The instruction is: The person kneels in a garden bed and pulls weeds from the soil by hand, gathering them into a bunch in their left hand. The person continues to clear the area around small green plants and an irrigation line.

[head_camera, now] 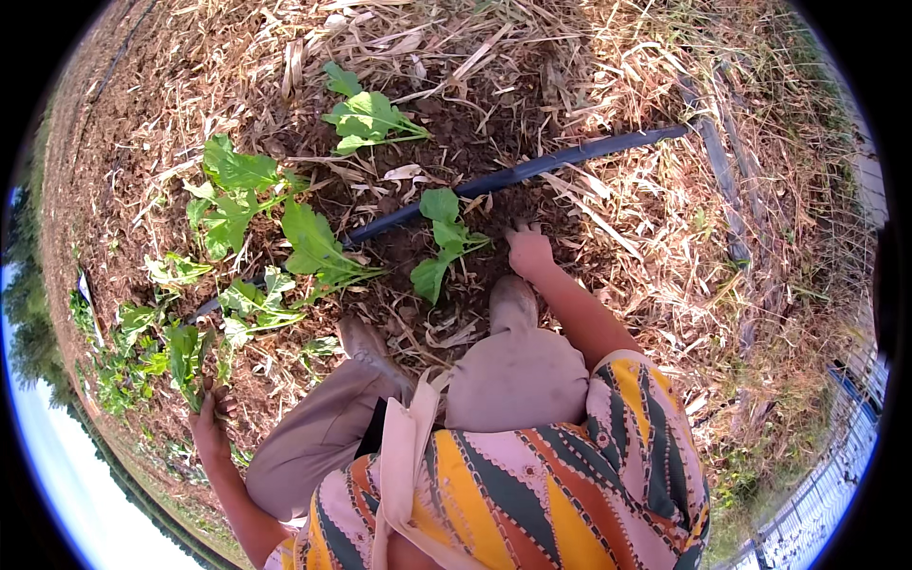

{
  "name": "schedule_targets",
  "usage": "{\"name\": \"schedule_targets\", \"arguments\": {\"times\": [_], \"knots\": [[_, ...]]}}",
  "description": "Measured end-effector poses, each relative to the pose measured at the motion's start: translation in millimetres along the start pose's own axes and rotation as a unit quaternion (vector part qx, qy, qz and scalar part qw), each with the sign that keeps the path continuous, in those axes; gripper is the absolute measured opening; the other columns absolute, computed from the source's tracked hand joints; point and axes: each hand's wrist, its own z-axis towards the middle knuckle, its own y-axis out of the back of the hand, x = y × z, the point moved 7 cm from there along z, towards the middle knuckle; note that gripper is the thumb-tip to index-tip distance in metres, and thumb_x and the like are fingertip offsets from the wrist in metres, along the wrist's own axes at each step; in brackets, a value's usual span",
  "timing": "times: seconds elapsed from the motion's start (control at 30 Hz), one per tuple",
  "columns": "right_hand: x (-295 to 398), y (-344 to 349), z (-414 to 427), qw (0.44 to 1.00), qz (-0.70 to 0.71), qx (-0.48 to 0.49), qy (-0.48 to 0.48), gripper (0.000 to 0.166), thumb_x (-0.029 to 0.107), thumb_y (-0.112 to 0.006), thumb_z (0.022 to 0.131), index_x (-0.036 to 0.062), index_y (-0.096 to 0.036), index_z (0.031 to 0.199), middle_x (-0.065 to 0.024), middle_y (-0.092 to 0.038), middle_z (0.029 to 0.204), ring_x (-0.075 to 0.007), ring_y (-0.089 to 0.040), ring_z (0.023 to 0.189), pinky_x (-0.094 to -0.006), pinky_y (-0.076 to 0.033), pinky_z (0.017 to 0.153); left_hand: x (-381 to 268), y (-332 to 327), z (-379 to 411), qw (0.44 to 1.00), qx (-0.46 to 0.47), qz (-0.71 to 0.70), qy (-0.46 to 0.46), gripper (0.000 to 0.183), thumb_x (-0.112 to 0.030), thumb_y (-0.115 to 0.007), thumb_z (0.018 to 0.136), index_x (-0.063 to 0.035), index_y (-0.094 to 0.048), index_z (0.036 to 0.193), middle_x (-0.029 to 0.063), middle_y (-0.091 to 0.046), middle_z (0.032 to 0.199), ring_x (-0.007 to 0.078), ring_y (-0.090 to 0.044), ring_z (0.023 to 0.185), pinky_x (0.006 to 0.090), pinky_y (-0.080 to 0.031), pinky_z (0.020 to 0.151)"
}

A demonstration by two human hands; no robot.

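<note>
My left hand [213, 407], low at the left, grips a small bunch of leafy green seedlings [184, 356] by the stems. My right hand [529, 251] is down at the dark soil [516, 206], just ahead of my right shoe [513, 299]. Its fingertips are partly hidden in the dirt, so whether they hold anything does not show. Close to its left a leafy seedling [449, 239] leans over with its stem toward my fingers. Another broad-leaved seedling [318, 246] lies farther left, near my left shoe [360, 338].
A black drip irrigation pipe [513, 174] crosses the bed diagonally, beyond my right hand. More seedlings [370, 117] stand or lean past it and at the left [235, 192]. Dry straw mulch [442, 43] covers much of the ground. Weathered wooden boards [723, 171] edge the right side.
</note>
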Motion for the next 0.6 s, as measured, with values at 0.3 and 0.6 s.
{"name": "schedule_targets", "arguments": {"times": [0.3,0.6], "knots": [[-130,3,-52,0.953,0.125,-0.105,-0.254,0.033,0.013,-0.054,0.074,0.0005,-0.050,0.105,-0.0246,-0.060,0.095,-0.0400,-0.059,0.087,-0.0474,-0.046,0.077,20,26,15,0.999,-0.014,-0.033,-0.008,0.032,-0.010,-0.052,0.089,0.0053,-0.050,0.118,0.0135,-0.062,0.102,0.0163,-0.062,0.083,0.0276,-0.052,0.063],[-47,83,-7,0.989,0.069,0.055,-0.121,0.047,0.023,-0.060,0.074,0.0099,-0.050,0.118,-0.0195,-0.058,0.102,-0.0350,-0.058,0.094,-0.0433,-0.048,0.080,9,-9,4,0.999,-0.014,0.035,0.017,0.033,-0.018,-0.051,0.090,-0.0005,-0.051,0.118,0.0111,-0.063,0.089,0.0135,-0.059,0.067,0.0244,-0.045,0.056]]}}
